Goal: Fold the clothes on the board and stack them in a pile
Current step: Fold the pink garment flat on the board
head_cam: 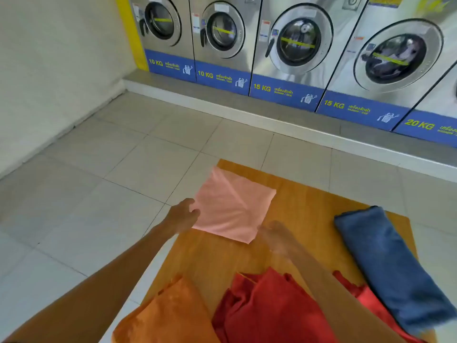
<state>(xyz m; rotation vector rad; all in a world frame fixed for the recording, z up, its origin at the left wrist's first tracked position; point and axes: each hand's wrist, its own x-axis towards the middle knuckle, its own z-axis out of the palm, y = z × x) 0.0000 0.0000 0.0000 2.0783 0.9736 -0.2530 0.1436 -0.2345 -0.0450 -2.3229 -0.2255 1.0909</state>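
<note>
A folded pink cloth [232, 206] lies at the far left of the wooden board [306, 206]. My left hand [184, 214] holds its left corner. My right hand [274, 235], blurred, sits at the cloth's near corner; whether it grips the cloth is unclear. A folded blue garment [385, 266] lies along the board's right side. A crumpled red garment [272, 308] and an orange cloth [168, 315] lie unfolded at the board's near edge, under my arms.
The board rests low over a pale tiled floor [99, 194]. A row of steel front-loading washing machines [296, 45] on a raised grey step lines the far side. A white wall [49, 58] stands at the left.
</note>
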